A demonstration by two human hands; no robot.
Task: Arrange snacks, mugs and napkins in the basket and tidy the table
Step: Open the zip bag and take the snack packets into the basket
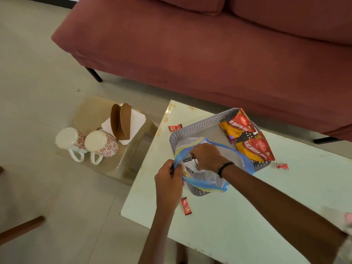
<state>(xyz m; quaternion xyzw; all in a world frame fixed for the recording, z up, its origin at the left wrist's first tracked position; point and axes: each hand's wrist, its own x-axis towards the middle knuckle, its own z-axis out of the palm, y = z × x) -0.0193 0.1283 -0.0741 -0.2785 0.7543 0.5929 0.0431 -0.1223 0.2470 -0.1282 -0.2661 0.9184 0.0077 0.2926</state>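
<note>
Two hands work over the pale table (238, 216): the left hand (168, 180) pinches the zip bag (202, 180) rim, the right hand (204, 157) reaches inside it, gripping something small. The bag sits in the grey basket (198, 126) beside two snack packets (247, 138). Beyond the table, tiled floor (38, 73) and a red sofa (190, 44).

The pale surface (247, 216) carries a grey perforated basket (192, 128) and three small red candy wrappers (186, 206) scattered beside it. A lower glass side table (91, 111) holds two upturned floral mugs (101, 142), white napkins (136, 119) and a brown napkin holder (122, 121).
</note>
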